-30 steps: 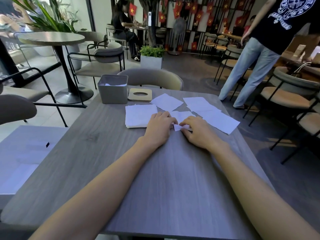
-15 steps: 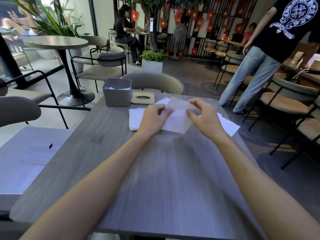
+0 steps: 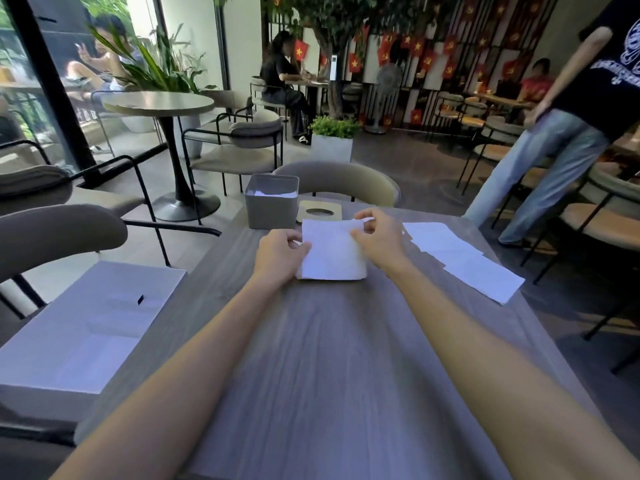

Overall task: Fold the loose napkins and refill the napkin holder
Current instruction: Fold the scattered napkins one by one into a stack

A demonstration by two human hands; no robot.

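A white napkin [image 3: 330,249] lies over a stack of folded napkins on the grey wooden table [image 3: 339,358]. My left hand [image 3: 282,252] pinches the napkin's left edge. At its upper right corner, my right hand [image 3: 375,237] pinches the sheet with thumb and fingers. The grey square napkin holder [image 3: 271,202] stands behind, open at the top, with white napkins inside. Its tan lid [image 3: 319,212] with an oval slot lies flat beside it. Several loose unfolded napkins [image 3: 464,259] are spread on the table to the right.
A padded chair [image 3: 341,181] faces me across the table. A white box [image 3: 83,327] sits on a seat at the left. A person in jeans [image 3: 540,161] stands at the right, near more chairs. A round table [image 3: 159,103] stands far left.
Both hands lifted one napkin from the spread sheets and carried it left over the folded stack, where it now lies. The camera view tilted up slightly.
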